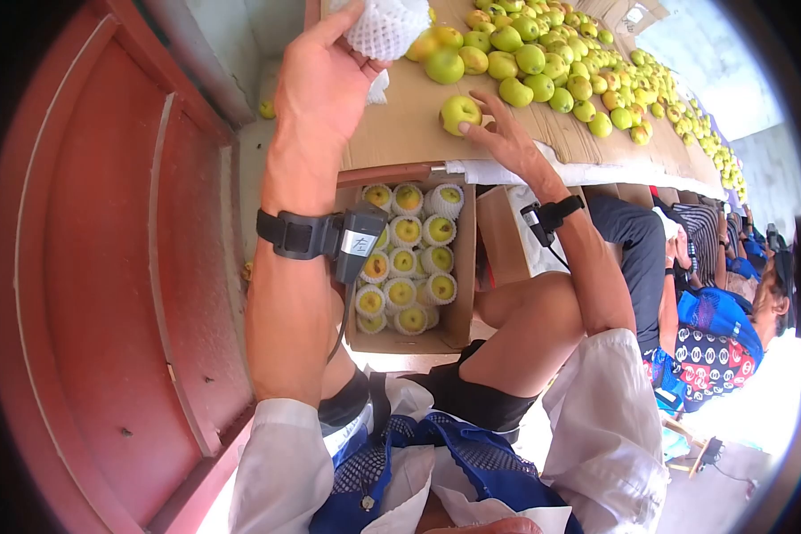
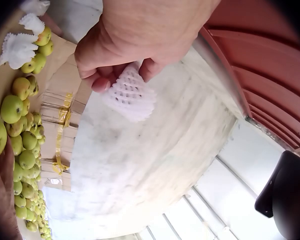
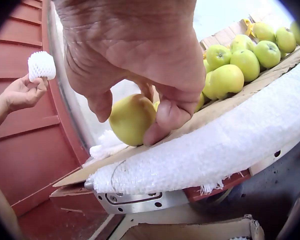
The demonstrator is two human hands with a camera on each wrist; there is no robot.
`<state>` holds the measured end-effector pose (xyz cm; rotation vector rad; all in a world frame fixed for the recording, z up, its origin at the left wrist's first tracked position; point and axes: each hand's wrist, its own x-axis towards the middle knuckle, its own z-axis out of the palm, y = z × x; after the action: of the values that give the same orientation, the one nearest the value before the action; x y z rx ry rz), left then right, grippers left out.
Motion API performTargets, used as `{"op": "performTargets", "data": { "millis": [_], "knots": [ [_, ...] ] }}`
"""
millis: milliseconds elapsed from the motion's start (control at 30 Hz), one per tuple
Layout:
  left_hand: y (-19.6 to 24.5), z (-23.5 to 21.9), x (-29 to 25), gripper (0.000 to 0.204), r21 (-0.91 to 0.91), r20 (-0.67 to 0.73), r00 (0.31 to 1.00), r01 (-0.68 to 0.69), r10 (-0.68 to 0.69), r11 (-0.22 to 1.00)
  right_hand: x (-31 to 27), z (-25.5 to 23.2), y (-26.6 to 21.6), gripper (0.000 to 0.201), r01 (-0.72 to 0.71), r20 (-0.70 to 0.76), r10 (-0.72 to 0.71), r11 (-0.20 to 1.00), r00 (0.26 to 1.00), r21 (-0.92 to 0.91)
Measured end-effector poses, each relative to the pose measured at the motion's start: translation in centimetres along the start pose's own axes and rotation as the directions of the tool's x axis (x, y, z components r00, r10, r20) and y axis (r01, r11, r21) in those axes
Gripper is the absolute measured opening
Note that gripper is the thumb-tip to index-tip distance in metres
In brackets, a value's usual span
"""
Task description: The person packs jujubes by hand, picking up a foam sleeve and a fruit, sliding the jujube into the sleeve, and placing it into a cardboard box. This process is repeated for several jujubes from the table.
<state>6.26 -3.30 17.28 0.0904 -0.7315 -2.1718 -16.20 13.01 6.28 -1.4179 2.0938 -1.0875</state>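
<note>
My left hand pinches a white foam net sleeve above the near left part of the cardboard-covered table. In the left wrist view the sleeve hangs from the thumb and fingers, flared at its lower end. With fingers and thumb around it, my right hand grips a yellow-green apple near the table's front edge. The right wrist view shows this apple low over the cardboard, its far side hidden by the fingers. Beyond it spreads a pile of loose apples.
Below the table edge stands a cardboard box with rows of net-wrapped apples. More white foam sleeves lie by the pile. White padding covers the table's edge. A red door is at the left; other people sit at the right.
</note>
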Motion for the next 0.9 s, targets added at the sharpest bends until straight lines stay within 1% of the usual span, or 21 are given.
{"op": "performTargets", "data": {
  "millis": [100, 133, 200, 233, 300, 367, 400, 500, 533, 633, 733, 833, 900],
  "knots": [
    [0.0, -0.1, -0.2, 0.037, 0.080, -0.009, 1.000, -0.001, 0.002, 0.997, -0.2, -0.9, -0.6, 0.070, -0.046, -0.120, 0.051, 0.998, 0.991, 0.043],
    [-0.1, 0.0, -0.3, 0.037, 0.111, -0.015, 1.000, -0.001, 0.002, 0.994, -0.2, -1.2, -1.0, 0.066, 0.003, -0.176, 0.009, 0.998, 0.984, 0.065],
    [-0.6, 0.6, -0.8, 0.042, 0.219, -0.040, 0.998, -0.044, 0.054, 0.975, -0.1, -2.3, -3.5, 0.058, 0.104, -0.287, -0.071, 0.990, 0.955, 0.100],
    [-0.8, 0.8, -0.9, 0.045, 0.274, -0.051, 0.995, -0.063, 0.080, 0.960, -0.1, -2.7, -5.0, 0.054, 0.181, -0.307, -0.134, 0.975, 0.942, 0.131],
    [-0.9, 0.7, -0.8, 0.036, 0.320, -0.033, 0.998, -0.043, 0.057, 0.946, -0.5, -3.0, -9.5, 0.045, 0.328, -0.356, -0.247, 0.925, 0.901, 0.189],
    [-1.1, 0.3, -0.5, 0.032, 0.372, 0.001, 1.000, -0.021, 0.022, 0.928, -1.6, -3.1, -14.0, 0.041, 0.348, -0.354, -0.282, 0.927, 0.892, 0.140],
    [-1.2, -0.2, -0.4, 0.032, 0.401, 0.026, 1.000, -0.014, 0.004, 0.916, -1.8, -2.9, -15.3, 0.039, 0.360, -0.351, -0.301, 0.926, 0.886, 0.114],
    [-1.6, -0.5, -0.5, 0.030, 0.470, 0.056, 0.998, -0.004, -0.025, 0.883, -1.1, -2.4, -16.2, 0.039, 0.267, -0.295, -0.223, 0.957, 0.929, 0.117],
    [-1.6, -0.5, -0.6, 0.030, 0.490, 0.058, 0.998, -0.001, -0.032, 0.872, -1.0, -2.2, -16.0, 0.045, 0.220, -0.302, -0.187, 0.972, 0.935, 0.082],
    [-1.7, -0.5, -0.8, 0.031, 0.601, 0.086, 0.996, -0.022, -0.037, 0.799, -0.9, -2.1, -16.1, 0.051, 0.153, -0.281, -0.146, 0.988, 0.948, 0.003],
    [-1.8, 0.2, -1.4, 0.034, 0.701, 0.091, 0.996, -0.050, -0.020, 0.712, -1.0, -2.3, -16.2, 0.054, 0.153, -0.264, -0.108, 0.975, 0.958, 0.158],
    [-2.1, 1.1, -2.0, 0.037, 0.784, 0.148, 0.988, -0.142, 0.040, 0.605, -1.0, -2.3, -16.6, 0.049, 0.116, -0.221, -0.053, 0.952, 0.974, 0.285],
    [-2.4, 0.6, -1.7, 0.039, 0.846, 0.188, 0.982, -0.176, 0.028, 0.504, -0.6, -2.2, -16.0, 0.044, 0.084, -0.188, -0.024, 0.944, 0.982, 0.319]
  ]
}}
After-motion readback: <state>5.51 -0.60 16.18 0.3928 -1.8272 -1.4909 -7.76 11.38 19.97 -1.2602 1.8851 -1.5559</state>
